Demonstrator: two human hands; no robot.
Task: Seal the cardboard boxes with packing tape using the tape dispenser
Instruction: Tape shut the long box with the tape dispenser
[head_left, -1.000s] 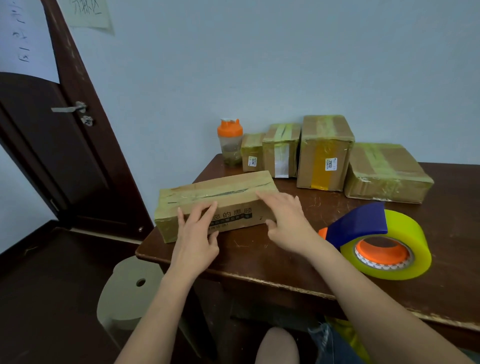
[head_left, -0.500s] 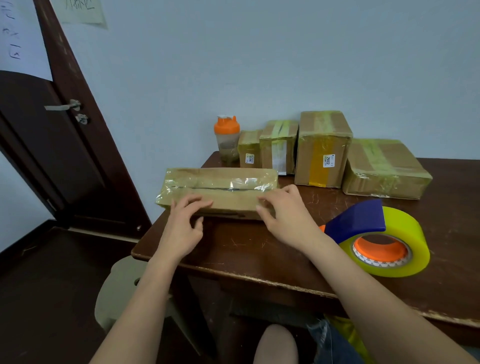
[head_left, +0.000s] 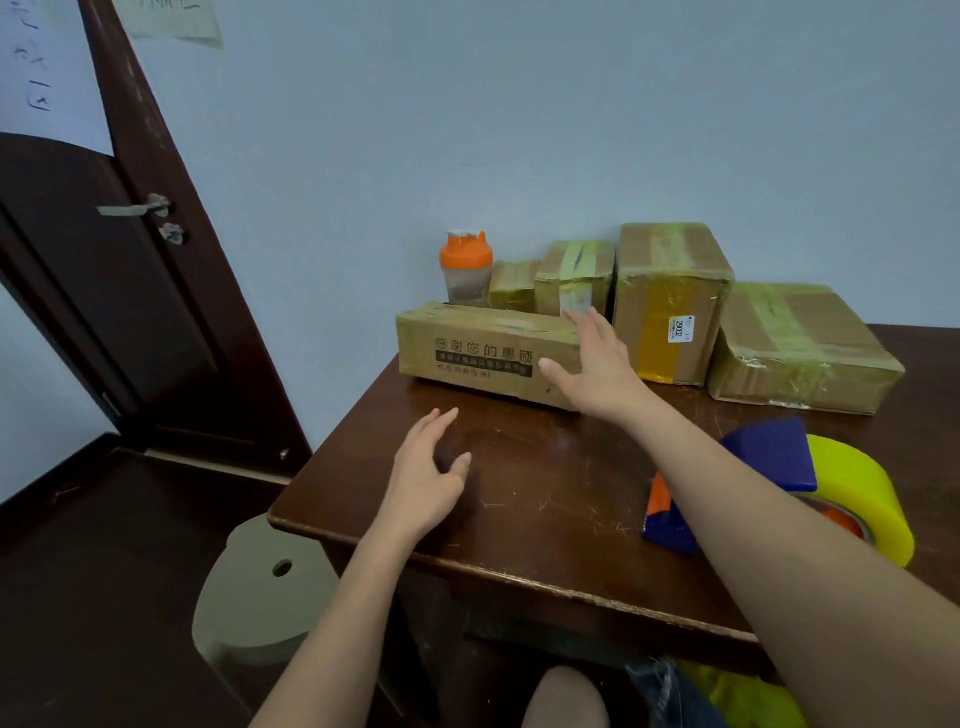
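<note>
A long taped cardboard box (head_left: 467, 345) with printed black characters lies at the back left of the brown table (head_left: 545, 483). My right hand (head_left: 597, 366) rests against its right end with fingers spread and straight. My left hand (head_left: 423, 475) hovers over the bare tabletop in front of the box, fingers relaxed, holding nothing. The tape dispenser (head_left: 769, 457), blue with an orange core and a yellow-green tape roll (head_left: 862, 499), lies on the table at the right, partly hidden by my right forearm.
Several taped boxes stand along the wall: a small one (head_left: 511, 286), a medium one (head_left: 574, 275), a tall one (head_left: 672, 296) and a flat one (head_left: 800, 348). An orange-lidded shaker bottle (head_left: 466, 267) stands beside them. A stool (head_left: 260, 592) and a dark door (head_left: 104, 291) are at the left.
The long box has moved from the table's front edge to the back, near the other boxes. My left hand has let go of it; my right hand stays at its right end.
</note>
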